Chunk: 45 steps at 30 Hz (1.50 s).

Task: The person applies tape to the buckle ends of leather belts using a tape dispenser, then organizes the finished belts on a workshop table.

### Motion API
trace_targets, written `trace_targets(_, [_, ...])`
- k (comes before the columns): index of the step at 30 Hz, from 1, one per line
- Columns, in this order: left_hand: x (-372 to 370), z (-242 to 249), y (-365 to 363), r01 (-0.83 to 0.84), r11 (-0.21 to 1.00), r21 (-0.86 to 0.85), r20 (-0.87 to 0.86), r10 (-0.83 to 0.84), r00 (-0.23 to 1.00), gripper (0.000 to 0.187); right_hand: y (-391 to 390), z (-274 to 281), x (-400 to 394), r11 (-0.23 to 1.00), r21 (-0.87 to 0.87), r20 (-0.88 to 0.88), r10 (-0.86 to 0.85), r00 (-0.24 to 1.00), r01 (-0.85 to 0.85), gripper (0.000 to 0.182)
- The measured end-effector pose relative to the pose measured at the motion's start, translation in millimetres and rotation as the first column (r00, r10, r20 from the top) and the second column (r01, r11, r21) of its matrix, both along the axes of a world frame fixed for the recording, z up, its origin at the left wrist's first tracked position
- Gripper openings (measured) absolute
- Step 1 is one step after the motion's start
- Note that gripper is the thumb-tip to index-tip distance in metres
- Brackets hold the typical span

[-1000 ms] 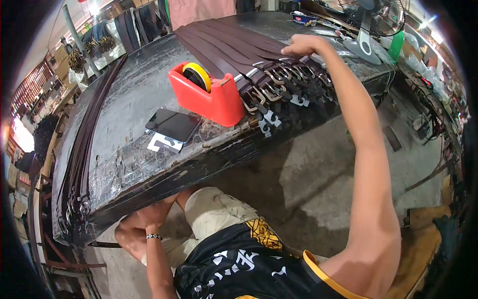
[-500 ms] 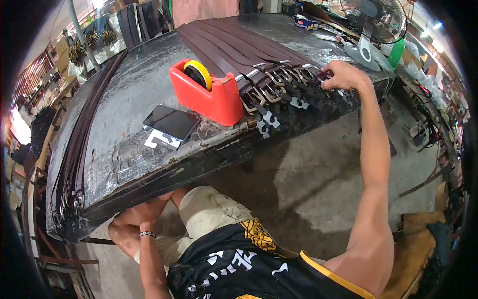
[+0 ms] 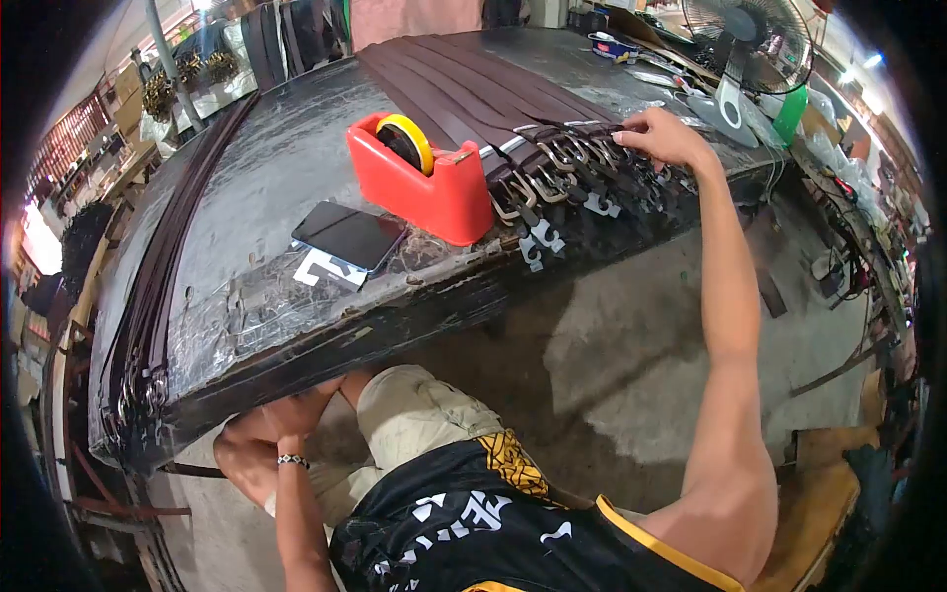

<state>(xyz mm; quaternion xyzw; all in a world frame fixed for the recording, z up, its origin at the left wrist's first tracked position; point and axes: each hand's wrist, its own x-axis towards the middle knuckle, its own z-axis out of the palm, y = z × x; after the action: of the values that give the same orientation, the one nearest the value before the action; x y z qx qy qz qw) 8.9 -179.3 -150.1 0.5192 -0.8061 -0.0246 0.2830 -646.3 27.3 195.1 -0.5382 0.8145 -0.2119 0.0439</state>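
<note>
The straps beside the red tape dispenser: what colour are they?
The straps are dark brown, best seen in the head view.

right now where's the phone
In the head view, the phone lies just left of the red tape dispenser, near the front edge of the table.

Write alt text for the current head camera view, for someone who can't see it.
A person's right hand is at the metal buckles of brown belts laid across a black worktable; their left hand is down by a leg. Left of the buckles are a red tape dispenser and a phone, with more brown straps farther left.
</note>
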Motion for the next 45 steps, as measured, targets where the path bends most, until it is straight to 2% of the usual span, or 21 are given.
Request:
trace_targets(8, [5,3,2,-0.006,1.000,-0.009,0.018,0.006,1.000,0.045,17,-21,11,0.980,-0.180,-0.239,-0.123,0.963,0.080,0.056])
trace_targets(10, [-2,1,-1,0.019,1.000,-0.016,0.027,-0.019,0.999,0.046,29,-22,23,0.967,-0.131,-0.397,-0.253,0.882,0.219,0.052])
trace_targets(11, [4,2,3,0.008,1.000,-0.017,0.032,-0.007,0.999,0.046,35,-18,39,0.968,-0.140,-0.305,-0.243,0.921,0.208,0.050])
trace_targets(12, [5,3,7,0.006,1.000,-0.022,0.042,-0.005,0.999,0.046,34,-24,34,0.953,-0.174,-0.417,-0.299,0.858,0.248,0.049])
trace_targets(13, [2,4,9,0.011,1.000,-0.029,0.053,-0.009,0.999,0.047,34,-32,21,0.953,-0.250,-0.458,-0.274,0.846,0.173,0.044])
trace_targets(18, [-18,6,5,0.067,0.997,-0.039,0.097,-0.063,0.993,0.048,28,-41,-12,0.962,-0.171,-0.396,-0.266,0.879,0.214,0.039])
trace_targets(21, [-14,6,6,0.098,0.994,-0.048,0.120,-0.091,0.989,0.049,34,-50,-31,0.963,-0.232,-0.392,-0.222,0.893,0.137,0.039])
trace_targets(23, [-3,3,9,0.130,0.988,-0.081,0.149,-0.116,0.982,0.049,38,-39,-8,0.968,-0.200,-0.342,-0.216,0.914,0.154,0.038])
trace_targets(25, [17,-14,15,0.151,0.974,-0.168,0.266,-0.102,0.958,0.050,44,-40,-7,0.969,-0.220,-0.309,-0.176,0.935,0.110,0.039])
trace_targets(26, [27,-41,11,0.160,0.955,-0.251,0.427,-0.039,0.903,0.054,48,-36,-3,0.970,-0.221,-0.273,-0.162,0.948,0.102,0.040])
trace_targets(28, [36,48,53,0.146,0.959,0.243,0.475,-0.249,0.844,0.055,55,-36,-8,0.968,-0.194,-0.302,-0.212,0.929,0.158,0.042])
trace_targets(29, [44,76,51,0.071,0.722,0.688,0.366,-0.431,0.825,0.054,60,-37,-8,0.966,-0.198,-0.327,-0.228,0.917,0.169,0.042])
trace_targets(31, [70,174,80,0.467,0.598,0.651,-0.089,-0.551,0.830,0.046,65,-21,9,0.967,-0.145,-0.303,-0.245,0.921,0.210,0.042])
trace_targets(33, [97,235,91,0.615,0.522,0.590,-0.572,-0.267,0.775,0.037,73,1,45,0.968,-0.088,-0.238,-0.249,0.939,0.235,0.041])
trace_targets(34, [108,266,91,0.584,0.713,0.388,-0.512,-0.360,0.780,0.038,76,6,52,0.968,-0.090,-0.218,-0.249,0.944,0.235,0.040])
trace_targets(35, [121,297,95,0.454,0.790,0.411,-0.556,-0.178,0.812,0.034,82,5,45,0.965,-0.155,-0.222,-0.241,0.945,0.210,0.039])
trace_targets(37, [152,319,63,0.094,0.988,0.126,-0.483,-0.022,0.876,0.031,94,2,34,0.948,-0.285,-0.235,-0.214,0.948,0.143,0.038])
trace_targets(38, [173,320,37,-0.109,0.988,-0.108,-0.278,0.076,0.958,0.030,99,1,32,0.933,-0.348,-0.251,-0.190,0.949,0.095,0.037])
trace_targets(39, [177,331,28,-0.374,0.924,-0.082,-0.197,0.352,0.915,0.035,100,9,55,0.929,-0.359,-0.222,-0.182,0.958,0.093,0.037])
trace_targets(42, [228,301,-42,-0.540,0.753,-0.376,0.035,0.594,0.804,0.047,101,20,97,0.915,-0.400,-0.135,-0.118,0.984,0.055,0.033])
trace_targets(45, [256,290,-81,-0.593,0.741,-0.316,0.101,0.647,0.755,0.054,94,22,129,0.896,-0.444,-0.114,-0.041,0.993,-0.014,0.029])
